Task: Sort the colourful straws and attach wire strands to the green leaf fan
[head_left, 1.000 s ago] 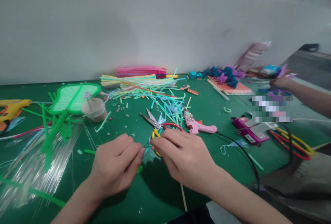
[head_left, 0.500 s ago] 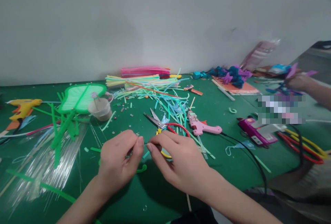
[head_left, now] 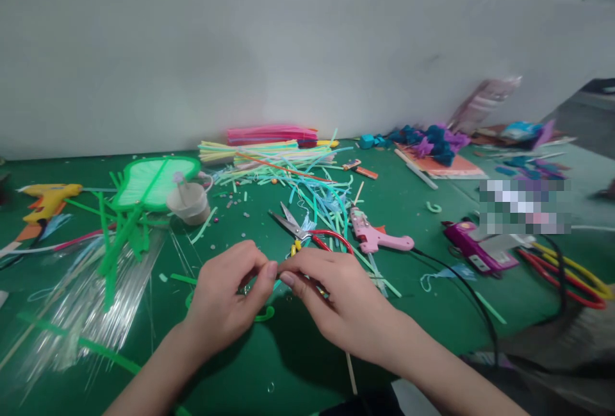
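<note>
My left hand (head_left: 229, 300) and my right hand (head_left: 331, 297) meet fingertip to fingertip low over the green table (head_left: 298, 365). Both are pinched shut on a small thin piece between them, too small to name; a bit of teal strip shows just under the fingertips. A curled green strip (head_left: 263, 315) lies on the table below my left thumb. Scissors (head_left: 307, 234) with red and yellow handles lie open just behind my right hand. A pink glue gun (head_left: 377, 235) rests to the right of them.
A heap of coloured strips and straws (head_left: 273, 159) lies at the back. A green fan shape (head_left: 154, 182), a small cup (head_left: 189, 201), clear sticks (head_left: 91, 300) and a yellow glue gun (head_left: 45, 197) are left. A purple tool (head_left: 478, 249), cables and blue-purple pieces (head_left: 432, 140) are right.
My two hands have drawn closer until the fingertips touch. The other person's arm at the far right has gone out of view.
</note>
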Tool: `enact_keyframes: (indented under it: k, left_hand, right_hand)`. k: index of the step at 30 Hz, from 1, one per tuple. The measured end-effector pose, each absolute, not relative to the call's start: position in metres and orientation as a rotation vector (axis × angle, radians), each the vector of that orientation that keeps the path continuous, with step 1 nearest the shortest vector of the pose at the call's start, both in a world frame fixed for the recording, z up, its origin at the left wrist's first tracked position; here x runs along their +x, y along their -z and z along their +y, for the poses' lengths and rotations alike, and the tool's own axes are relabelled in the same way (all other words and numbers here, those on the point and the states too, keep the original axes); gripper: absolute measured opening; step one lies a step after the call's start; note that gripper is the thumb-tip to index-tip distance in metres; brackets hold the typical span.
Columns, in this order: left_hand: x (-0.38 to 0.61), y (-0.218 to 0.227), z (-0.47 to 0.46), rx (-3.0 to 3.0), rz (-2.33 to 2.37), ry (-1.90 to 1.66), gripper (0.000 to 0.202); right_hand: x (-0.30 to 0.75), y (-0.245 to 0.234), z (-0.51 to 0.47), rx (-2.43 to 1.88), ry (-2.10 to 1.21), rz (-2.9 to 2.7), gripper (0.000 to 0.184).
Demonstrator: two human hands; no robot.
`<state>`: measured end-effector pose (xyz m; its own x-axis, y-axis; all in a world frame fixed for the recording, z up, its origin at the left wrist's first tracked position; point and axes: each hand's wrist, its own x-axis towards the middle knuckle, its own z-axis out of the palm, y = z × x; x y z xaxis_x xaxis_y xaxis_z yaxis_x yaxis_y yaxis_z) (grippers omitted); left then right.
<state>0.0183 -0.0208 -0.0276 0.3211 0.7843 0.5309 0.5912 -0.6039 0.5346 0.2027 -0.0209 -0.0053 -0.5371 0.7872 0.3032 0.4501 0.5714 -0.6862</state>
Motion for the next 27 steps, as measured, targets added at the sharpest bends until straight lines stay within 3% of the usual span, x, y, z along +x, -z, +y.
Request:
enact_keyframes:
  k: [17, 27]
  left_hand:
    - [0.015, 0.032, -0.022, 2.182, 1.290, -0.967, 0.030]
    - [0.011, 0.031, -0.023, 1.322, 0.877, -0.978, 0.035]
  right_hand:
    - [0.194, 0.009, -0.021, -1.188, -0.728, -2.243, 0.021]
    - [0.199, -0.013, -0.025, -1.137, -1.199, -2.048, 0.023]
